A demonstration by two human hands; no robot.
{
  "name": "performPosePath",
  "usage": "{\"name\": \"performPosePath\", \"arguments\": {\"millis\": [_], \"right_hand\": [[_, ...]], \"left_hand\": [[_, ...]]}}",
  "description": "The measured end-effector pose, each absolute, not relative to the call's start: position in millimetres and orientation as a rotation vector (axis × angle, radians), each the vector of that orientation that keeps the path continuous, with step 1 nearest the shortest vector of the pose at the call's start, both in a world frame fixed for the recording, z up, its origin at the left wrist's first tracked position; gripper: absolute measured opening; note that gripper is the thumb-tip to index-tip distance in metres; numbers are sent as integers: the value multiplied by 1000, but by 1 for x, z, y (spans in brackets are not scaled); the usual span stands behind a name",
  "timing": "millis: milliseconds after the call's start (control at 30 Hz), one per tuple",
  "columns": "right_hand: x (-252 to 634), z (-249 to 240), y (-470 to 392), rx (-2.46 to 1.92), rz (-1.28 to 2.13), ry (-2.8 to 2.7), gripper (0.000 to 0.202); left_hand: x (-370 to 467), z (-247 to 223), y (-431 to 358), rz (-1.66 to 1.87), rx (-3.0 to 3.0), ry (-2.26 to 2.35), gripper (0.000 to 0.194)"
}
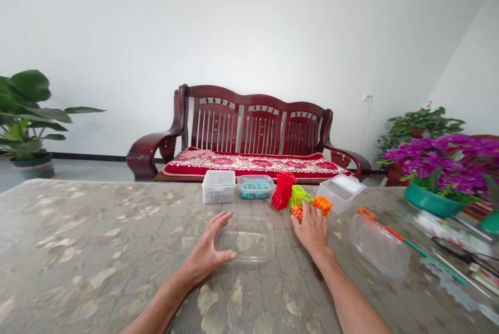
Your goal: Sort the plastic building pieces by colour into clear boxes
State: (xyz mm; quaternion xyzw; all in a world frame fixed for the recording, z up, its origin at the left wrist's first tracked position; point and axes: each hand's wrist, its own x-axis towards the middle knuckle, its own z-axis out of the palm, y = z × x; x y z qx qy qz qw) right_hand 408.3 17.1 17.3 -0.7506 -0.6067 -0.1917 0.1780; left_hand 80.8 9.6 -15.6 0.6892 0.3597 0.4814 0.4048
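Blue pieces [255,187] sit boxed at 12 o'clock; orange pieces [323,203] lie unboxed at 1 o'clock under your right fingers [312,213], grip indeterminable; your left fingers [215,222] stand wide, unloaded, at the clear tub's [250,259] 9 o'clock.

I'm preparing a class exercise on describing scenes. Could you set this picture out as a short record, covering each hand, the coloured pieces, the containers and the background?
Left hand: open, fingers spread at the left end of the see-through tub; contact unclear
Right hand: at the orange pieces; grip unclear
Other coloured pieces: red piece, green piece
Containers beyond the tub: translucent box, container of blue pieces
Table's right side: purple flowers in a teal pot
Background: wooden bench with red patterned cover
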Motion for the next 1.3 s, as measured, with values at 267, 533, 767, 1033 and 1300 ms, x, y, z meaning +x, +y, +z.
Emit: {"name": "performPosePath", "arguments": {"millis": [267,533,767,1033,1300], "right_hand": [[409,21,25,-2204,-546,-1714,45],[411,23,29,-2287,-462,-1740,34],[410,31,29,-2355,-337,-1765,36],[400,32,24,-2331,-308,-1809,35],[376,22,9,-2198,-360,-1891,37]], "left_hand": [[82,-14,9,1213,1769,941,92],[82,-12,9,1213,1783,948,89],[81,-13,9,1211,1807,954,87],[81,-10,7,1186,1862,976,93],[81,0,1,1067,2013,943,99]]}}
